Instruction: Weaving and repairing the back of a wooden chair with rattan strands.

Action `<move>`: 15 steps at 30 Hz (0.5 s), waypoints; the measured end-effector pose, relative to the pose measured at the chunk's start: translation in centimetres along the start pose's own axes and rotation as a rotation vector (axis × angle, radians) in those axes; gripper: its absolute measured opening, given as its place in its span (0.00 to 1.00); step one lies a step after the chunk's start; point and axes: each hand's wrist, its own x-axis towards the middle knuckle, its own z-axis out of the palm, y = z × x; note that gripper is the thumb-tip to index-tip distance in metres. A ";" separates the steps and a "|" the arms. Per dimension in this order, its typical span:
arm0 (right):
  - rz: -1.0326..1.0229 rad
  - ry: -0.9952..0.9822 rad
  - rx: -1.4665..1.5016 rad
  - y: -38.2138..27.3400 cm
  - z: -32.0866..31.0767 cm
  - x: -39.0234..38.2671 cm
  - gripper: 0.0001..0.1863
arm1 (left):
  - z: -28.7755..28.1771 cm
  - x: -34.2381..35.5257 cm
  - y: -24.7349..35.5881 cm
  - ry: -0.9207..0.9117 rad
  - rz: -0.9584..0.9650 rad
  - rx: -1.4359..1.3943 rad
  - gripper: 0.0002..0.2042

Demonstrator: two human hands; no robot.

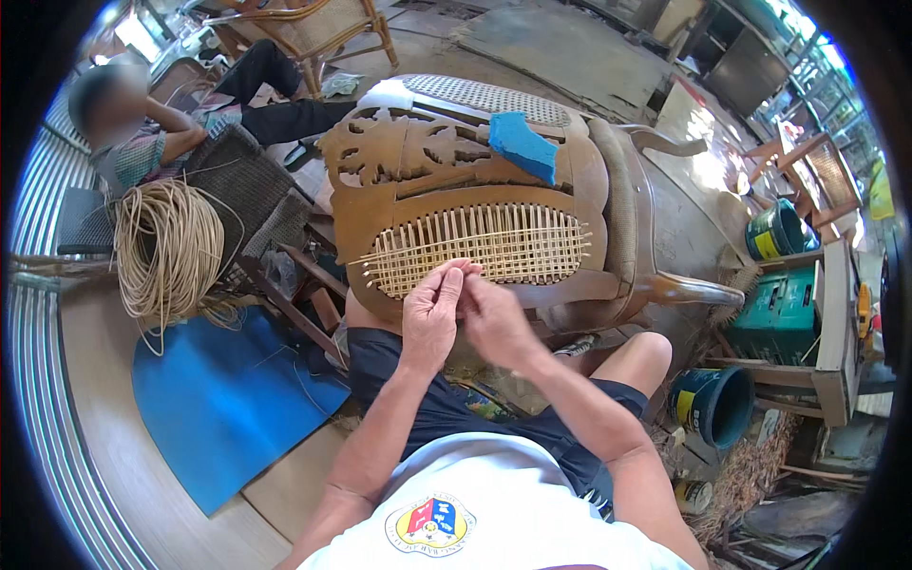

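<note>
A wooden chair back [368, 217] lies on its side before me, with a carved openwork section and a partly woven cane panel [513, 245]. At that panel's lower edge my left hand [432, 313] is closed, thumb against finger, on something too small to make out. My right hand [494, 318] meets its fingertips from the right, smeared by motion, so its grip is unclear. A blue foam pad [522, 147] rests on the carved part. The upholstered seat edge [622, 218] stands upright at the right.
A person [161, 133] sits at the upper left beside a coil of cane [166, 247]. A blue mat [214, 399] lies lower left. At right are dark buckets [712, 408], a green crate [774, 313] in a wooden frame [834, 332] and a wooden chair [812, 176].
</note>
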 end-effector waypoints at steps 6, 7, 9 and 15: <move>-0.251 0.028 -0.046 0.5 1.9 2.1 0.08 | -3.4 0.8 1.6 0.345 -0.196 -0.583 0.14; -0.384 -0.067 -0.257 0.5 0.6 3.5 0.09 | -5.9 0.7 1.6 0.395 -0.229 -0.650 0.16; -0.606 0.371 -0.637 -0.9 -3.5 8.6 0.13 | -11.7 -1.0 1.8 0.272 -0.188 -0.754 0.16; -0.161 0.102 -1.175 2.9 -10.7 19.9 0.32 | -19.9 -5.4 0.1 0.526 -0.165 -0.678 0.17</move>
